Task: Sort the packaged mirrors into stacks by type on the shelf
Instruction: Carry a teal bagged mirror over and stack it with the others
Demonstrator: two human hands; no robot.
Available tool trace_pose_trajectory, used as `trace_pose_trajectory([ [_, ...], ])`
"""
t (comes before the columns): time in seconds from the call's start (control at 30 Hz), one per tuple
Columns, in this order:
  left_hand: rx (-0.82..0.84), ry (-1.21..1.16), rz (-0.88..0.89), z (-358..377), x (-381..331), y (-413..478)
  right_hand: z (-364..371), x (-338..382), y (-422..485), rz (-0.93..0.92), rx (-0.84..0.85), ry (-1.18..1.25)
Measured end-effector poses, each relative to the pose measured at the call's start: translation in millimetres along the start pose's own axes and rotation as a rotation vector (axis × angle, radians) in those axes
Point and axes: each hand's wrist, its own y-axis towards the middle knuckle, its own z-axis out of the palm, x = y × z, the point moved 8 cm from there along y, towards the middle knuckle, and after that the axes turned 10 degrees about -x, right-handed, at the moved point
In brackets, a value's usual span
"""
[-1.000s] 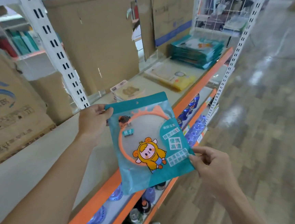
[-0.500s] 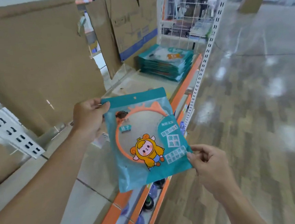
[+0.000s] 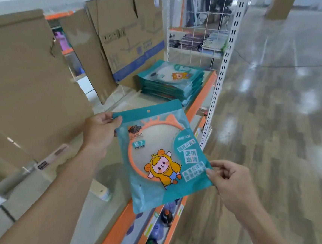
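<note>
- The mirror packet [image 3: 163, 156], teal with an orange ring and a cartoon girl on the front, is up in the air in front of the shelf [image 3: 208, 84], on the person's side of the stack of teal packets [image 3: 172, 82].
- The left hand [image 3: 100, 133] pinches the top left corner, thumb on the front and fingers curled behind.
- The right hand [image 3: 229, 180] pinches the lower right edge between thumb and fingertips. Both hands are closed on the packet.
- The packet's long side runs top to bottom, tilted a little, with its header end pointing up toward the stack.
- The stack lies flat on the shelf, beyond the packet and to its right, well apart from it. Its top packet shows the same teal and the same cartoon figure, so it looks like the matching pile.
- The right hand is on the stack's side; the left, at the header, looks about as near.
- My read is that the packet must tip from upright to face-up flat before it lands there.
- Cardboard boxes [image 3: 129, 37] stand just behind the stack.
</note>
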Motion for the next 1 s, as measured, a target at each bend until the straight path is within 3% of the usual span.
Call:
trace_pose_trajectory([
  [0.43, -0.162, -0.012, -0.03, 68.1, -9.2, -0.9, -37.6, 0.4, 112.8, -0.067, 0.182, -0.083],
  [1.0, -0.244, -0.042, -0.05, 130.3, -9.6, 87.0, 3.3, 8.4, 242.3, -0.074, 0.233, -0.094],
])
